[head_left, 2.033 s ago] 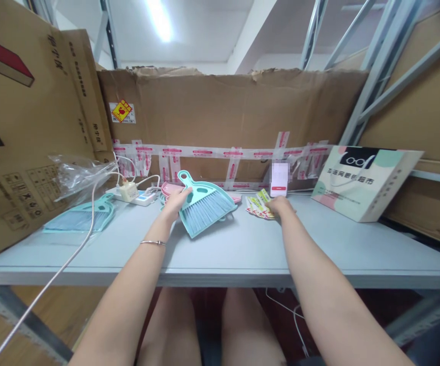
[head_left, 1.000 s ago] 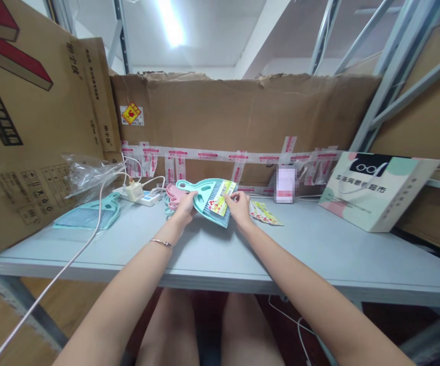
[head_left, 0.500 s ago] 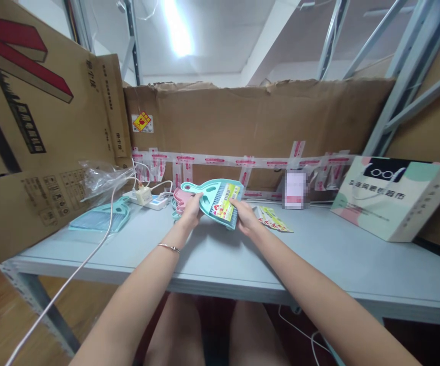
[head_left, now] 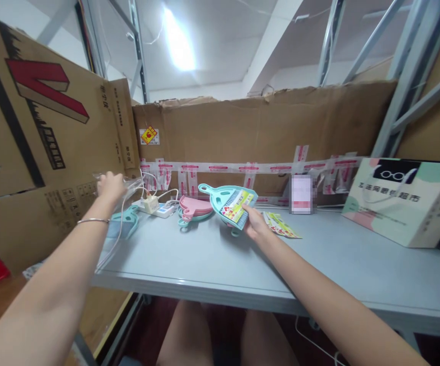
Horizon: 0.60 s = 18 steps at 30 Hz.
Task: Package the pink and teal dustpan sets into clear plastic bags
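Note:
My right hand (head_left: pixel 255 223) grips a teal mini dustpan with its brush (head_left: pixel 225 201) and a yellow printed card (head_left: pixel 237 205) pressed against the bristles, lifted slightly above the grey table (head_left: pixel 243 264). My left hand (head_left: pixel 109 185) is stretched far to the left, its fingers closing on a clear plastic bag (head_left: pixel 128 189) beside the cardboard box. More printed cards (head_left: pixel 283 226) lie just right of my right hand. A stack of pink and teal dustpans (head_left: pixel 195 208) rests behind the held one.
A white power strip (head_left: pixel 155 207) with a plug and cable sits at the back left. Another teal dustpan set (head_left: pixel 123 223) lies under the bag. A printed box (head_left: pixel 403 198) stands at the right. Cardboard walls (head_left: pixel 261 127) enclose the back and left.
My left hand let go of the dustpan handle and swung left to the plastic bag. My right hand now holds the dustpan and card alone. The view turned left.

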Each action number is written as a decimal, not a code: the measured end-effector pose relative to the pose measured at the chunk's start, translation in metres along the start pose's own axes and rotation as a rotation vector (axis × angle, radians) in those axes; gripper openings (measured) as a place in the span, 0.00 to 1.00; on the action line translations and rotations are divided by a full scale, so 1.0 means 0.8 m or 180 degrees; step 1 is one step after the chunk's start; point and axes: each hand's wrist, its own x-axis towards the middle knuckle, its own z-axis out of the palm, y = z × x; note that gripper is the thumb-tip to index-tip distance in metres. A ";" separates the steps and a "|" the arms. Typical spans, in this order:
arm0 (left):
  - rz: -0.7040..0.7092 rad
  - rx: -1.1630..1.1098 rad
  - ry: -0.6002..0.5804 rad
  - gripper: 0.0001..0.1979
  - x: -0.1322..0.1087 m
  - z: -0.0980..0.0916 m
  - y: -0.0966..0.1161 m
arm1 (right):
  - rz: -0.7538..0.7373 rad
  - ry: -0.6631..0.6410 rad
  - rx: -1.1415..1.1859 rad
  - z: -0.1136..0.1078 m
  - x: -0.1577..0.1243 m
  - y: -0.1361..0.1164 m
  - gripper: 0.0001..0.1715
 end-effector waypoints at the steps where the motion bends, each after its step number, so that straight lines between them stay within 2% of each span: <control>1: 0.0031 0.0223 -0.0028 0.05 0.006 -0.009 -0.012 | -0.0002 0.0008 0.0021 0.001 -0.001 -0.001 0.12; 3: 0.0100 0.0567 -0.0139 0.05 0.014 -0.014 -0.031 | -0.0008 0.0024 0.0044 0.003 -0.004 -0.002 0.13; 5: 0.0195 0.0794 -0.0223 0.05 0.017 -0.008 -0.044 | -0.0015 0.0032 0.0048 0.004 -0.007 -0.003 0.14; 8: 0.0415 0.0987 -0.0148 0.07 0.018 0.002 -0.049 | -0.0025 0.0034 0.0046 0.003 -0.009 -0.004 0.15; 11: 0.0685 0.1064 0.0243 0.08 0.017 -0.001 -0.036 | -0.0041 0.0052 0.0086 0.001 -0.007 -0.004 0.15; 14: 0.1061 0.0983 0.0748 0.10 0.005 -0.011 -0.010 | -0.0079 0.0125 0.0196 -0.001 -0.002 -0.005 0.14; 16: 0.1530 0.0550 0.1109 0.10 -0.013 -0.009 0.007 | -0.0121 0.0210 0.0290 -0.003 0.002 -0.008 0.12; 18: 0.2017 -0.0216 0.1366 0.08 -0.040 0.005 0.020 | -0.0159 0.0289 0.0363 -0.005 0.005 -0.012 0.11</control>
